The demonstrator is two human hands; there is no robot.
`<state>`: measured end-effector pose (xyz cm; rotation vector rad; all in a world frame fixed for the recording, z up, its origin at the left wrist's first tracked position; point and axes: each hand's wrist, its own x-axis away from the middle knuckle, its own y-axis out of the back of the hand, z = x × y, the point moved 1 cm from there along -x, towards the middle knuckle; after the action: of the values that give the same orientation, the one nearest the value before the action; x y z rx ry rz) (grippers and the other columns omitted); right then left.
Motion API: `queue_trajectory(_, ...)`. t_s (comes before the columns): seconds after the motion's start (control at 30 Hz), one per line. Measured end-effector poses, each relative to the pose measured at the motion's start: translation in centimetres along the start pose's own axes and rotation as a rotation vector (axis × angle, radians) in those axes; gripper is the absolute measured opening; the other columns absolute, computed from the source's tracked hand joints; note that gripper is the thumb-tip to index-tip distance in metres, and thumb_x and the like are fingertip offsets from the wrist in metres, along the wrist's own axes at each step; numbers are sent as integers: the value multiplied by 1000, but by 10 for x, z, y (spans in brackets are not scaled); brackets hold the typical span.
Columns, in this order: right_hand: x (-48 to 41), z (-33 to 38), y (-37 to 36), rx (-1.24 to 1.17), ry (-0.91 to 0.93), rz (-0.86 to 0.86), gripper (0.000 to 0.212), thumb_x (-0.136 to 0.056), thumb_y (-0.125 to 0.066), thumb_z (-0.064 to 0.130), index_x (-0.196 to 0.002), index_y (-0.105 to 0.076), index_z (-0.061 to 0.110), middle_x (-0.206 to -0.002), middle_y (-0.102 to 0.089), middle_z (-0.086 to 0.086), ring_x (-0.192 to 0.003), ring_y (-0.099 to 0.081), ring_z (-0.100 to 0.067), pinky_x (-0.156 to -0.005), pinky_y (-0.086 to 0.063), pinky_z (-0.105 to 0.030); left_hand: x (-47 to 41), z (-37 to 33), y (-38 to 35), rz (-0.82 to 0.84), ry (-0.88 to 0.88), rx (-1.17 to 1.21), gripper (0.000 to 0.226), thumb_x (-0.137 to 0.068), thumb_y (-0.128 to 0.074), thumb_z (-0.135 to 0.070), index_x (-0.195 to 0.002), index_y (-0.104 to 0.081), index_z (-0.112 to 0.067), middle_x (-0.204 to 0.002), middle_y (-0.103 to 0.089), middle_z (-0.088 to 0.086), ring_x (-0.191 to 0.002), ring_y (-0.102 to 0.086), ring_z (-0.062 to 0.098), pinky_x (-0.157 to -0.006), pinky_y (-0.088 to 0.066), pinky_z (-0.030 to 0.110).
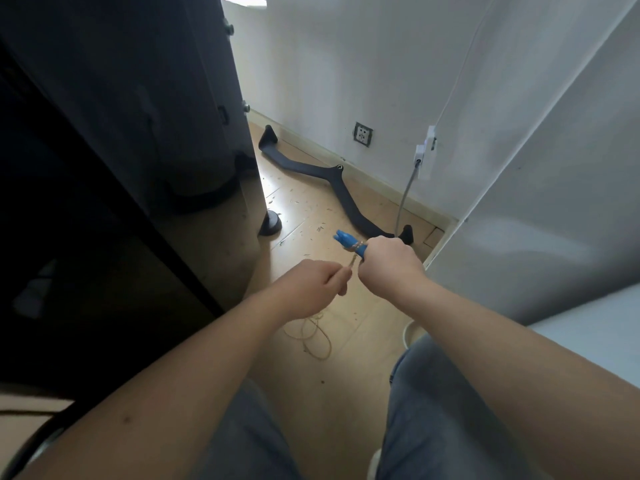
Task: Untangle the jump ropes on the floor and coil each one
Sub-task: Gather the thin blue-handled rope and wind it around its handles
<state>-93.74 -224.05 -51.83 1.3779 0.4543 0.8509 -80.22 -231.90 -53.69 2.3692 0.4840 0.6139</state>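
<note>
My right hand [389,263] grips a blue jump-rope handle [348,242], whose tip sticks out to the upper left of my fist. A thin beige rope is wound around the handle just beside my fingers. My left hand [317,289] pinches that rope close below the handle. More of the beige rope [313,336] lies in loose loops on the wooden floor beneath my hands. I see no second rope.
A curved black bar [311,168] lies on the floor along the white wall. A grey cable [403,202] hangs from a wall charger. A dark cabinet [138,116] stands left, a white panel [554,185] right. My knees in grey trousers are below.
</note>
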Motion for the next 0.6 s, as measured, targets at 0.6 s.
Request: queue_trajectory(0.6,26,-7,26,-230,390,78,20,-95,-56,19,-77,-57,24,-72,-61,2,-63,-58,-12,-57,-46,-25,-5,10,10,-148,27,209,40,-104,-41,-43,-81,-61,-17,-65,-51,-5,-61,-46,13,-65,-41,34)
